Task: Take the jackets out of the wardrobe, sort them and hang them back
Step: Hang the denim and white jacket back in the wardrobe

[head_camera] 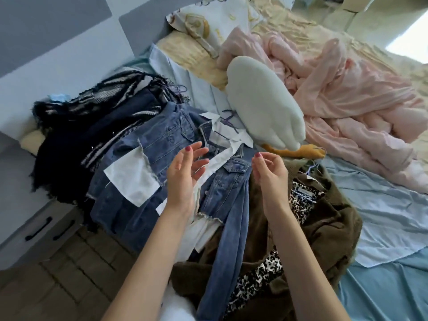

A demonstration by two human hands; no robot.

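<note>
A blue denim jacket with white patches (pixel 162 144) lies spread on the edge of the bed, one sleeve hanging down toward me. My left hand (pixel 185 172) hovers over its front, fingers relaxed and holding nothing. My right hand (pixel 268 172) hovers beside the jacket's right shoulder, fingers loosely curled, empty. To the right lies a brown corduroy jacket with a leopard-print lining (pixel 324 228). To the left lie dark jackets, one black and white tweed with frayed edges (pixel 97 105).
A white plush goose with orange feet (pixel 264 105) lies behind the jackets. A crumpled pink blanket (pixel 347 100) fills the right of the bed, over a light blue sheet (pixel 382 216). Grey drawers with black handles (pixel 39 228) stand at the left, beside wooden flooring.
</note>
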